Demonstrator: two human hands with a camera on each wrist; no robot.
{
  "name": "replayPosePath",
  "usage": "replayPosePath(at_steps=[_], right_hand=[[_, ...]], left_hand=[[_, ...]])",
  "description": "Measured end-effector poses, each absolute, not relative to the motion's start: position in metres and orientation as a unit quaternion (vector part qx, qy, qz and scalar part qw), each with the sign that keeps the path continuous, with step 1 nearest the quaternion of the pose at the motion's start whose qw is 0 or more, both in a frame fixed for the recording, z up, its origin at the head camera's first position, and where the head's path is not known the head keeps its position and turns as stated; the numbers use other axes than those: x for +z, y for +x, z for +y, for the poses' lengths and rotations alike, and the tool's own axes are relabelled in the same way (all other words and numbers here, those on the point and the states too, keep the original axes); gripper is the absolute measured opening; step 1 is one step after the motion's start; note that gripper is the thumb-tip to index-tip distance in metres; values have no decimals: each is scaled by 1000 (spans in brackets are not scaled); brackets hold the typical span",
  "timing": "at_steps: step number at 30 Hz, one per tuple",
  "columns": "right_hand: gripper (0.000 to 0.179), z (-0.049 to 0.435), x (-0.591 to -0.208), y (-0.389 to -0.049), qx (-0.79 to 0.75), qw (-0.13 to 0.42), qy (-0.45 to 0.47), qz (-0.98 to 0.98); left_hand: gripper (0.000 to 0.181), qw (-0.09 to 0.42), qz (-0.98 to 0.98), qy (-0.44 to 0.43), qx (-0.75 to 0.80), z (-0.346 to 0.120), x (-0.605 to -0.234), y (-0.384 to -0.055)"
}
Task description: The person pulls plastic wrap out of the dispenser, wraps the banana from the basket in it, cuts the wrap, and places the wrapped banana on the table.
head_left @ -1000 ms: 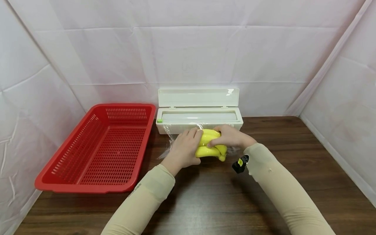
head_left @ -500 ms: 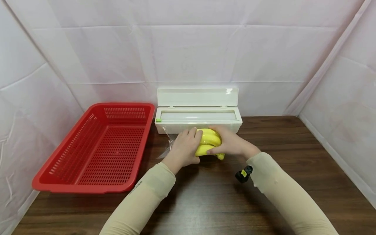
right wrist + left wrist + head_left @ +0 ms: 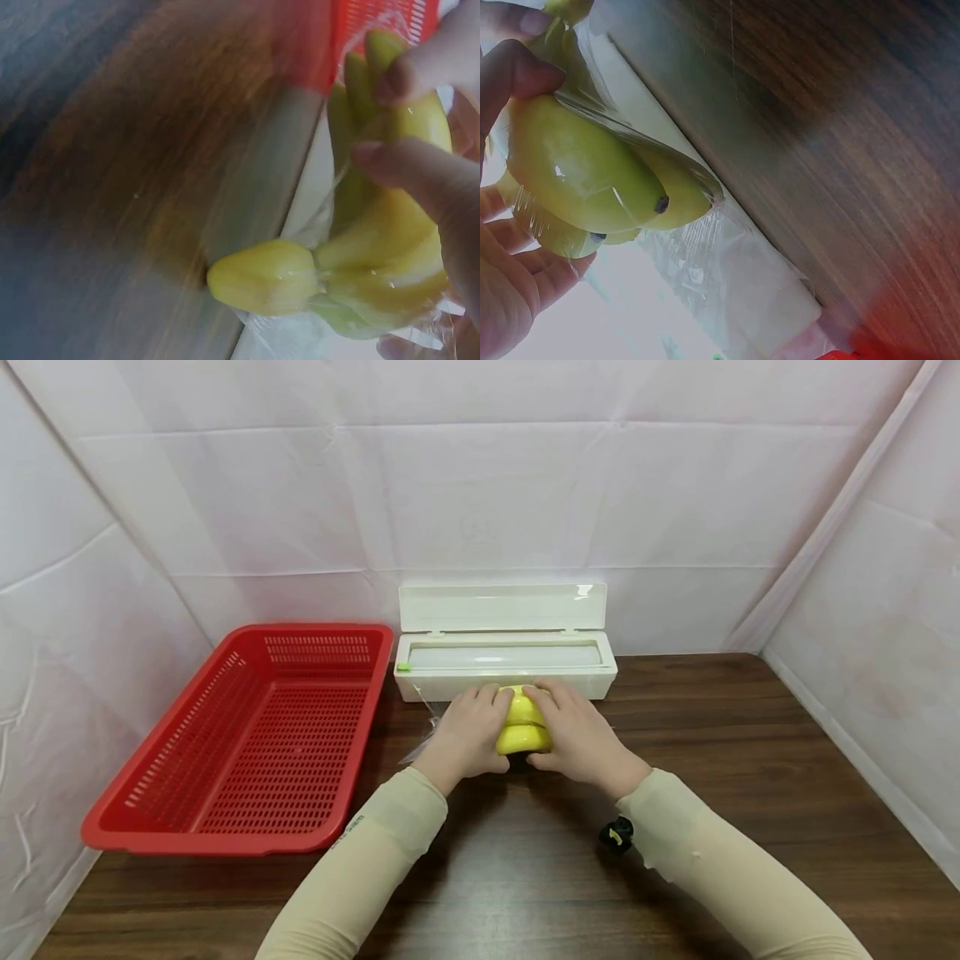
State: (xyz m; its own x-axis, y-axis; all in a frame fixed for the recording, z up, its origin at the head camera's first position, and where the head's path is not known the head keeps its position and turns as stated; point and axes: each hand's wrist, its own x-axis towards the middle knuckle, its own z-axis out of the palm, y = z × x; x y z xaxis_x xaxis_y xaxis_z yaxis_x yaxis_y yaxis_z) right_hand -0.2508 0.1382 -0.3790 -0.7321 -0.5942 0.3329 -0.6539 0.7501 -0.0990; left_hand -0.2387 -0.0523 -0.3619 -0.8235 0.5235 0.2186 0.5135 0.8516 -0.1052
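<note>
The bunch of bananas point(image 3: 522, 731) sits between two hands, just in front of the white box point(image 3: 423, 687); whether it touches the table cannot be told. The left hand point(image 3: 467, 733) grips one end and the right hand point(image 3: 583, 737) grips the other, fingers curled round the fruit. From the head only a yellow strip shows between them. The left wrist view adds the dark tips and clear film point(image 3: 694, 259) stretched over the fruit, with a loose part trailing against the box; the right wrist view brings out the thick stem end point(image 3: 262, 277) — hidden from above by the right hand.

The box stands with its lid point(image 3: 502, 607) raised and a green piece point(image 3: 403, 667) at its left corner. To its left is a red basket point(image 3: 217, 842). All rest on a dark wood-grain table point(image 3: 712, 735), enclosed by creased white sheeting point(image 3: 480, 502).

A second ago the stem end showed below the right hand — that hand now covers it, while the left hand has stayed nearly put.
</note>
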Motion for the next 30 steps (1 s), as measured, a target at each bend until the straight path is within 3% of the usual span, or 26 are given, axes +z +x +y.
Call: replayPosePath(at_steps=[14,21,30], right_hand=[[97,129,-387,-255,64,176,333,-924],[92,127,-387,-256,52,198,343,-917],[90,128,-385,-259,49,201,345,-916]], left_hand=[[86,99,-958,-269,-2,-55,-363,-246],[90,91,-965,-245,-4,-52,-368,-247],[92,107,-974,-198,19,-42,-370,-242]])
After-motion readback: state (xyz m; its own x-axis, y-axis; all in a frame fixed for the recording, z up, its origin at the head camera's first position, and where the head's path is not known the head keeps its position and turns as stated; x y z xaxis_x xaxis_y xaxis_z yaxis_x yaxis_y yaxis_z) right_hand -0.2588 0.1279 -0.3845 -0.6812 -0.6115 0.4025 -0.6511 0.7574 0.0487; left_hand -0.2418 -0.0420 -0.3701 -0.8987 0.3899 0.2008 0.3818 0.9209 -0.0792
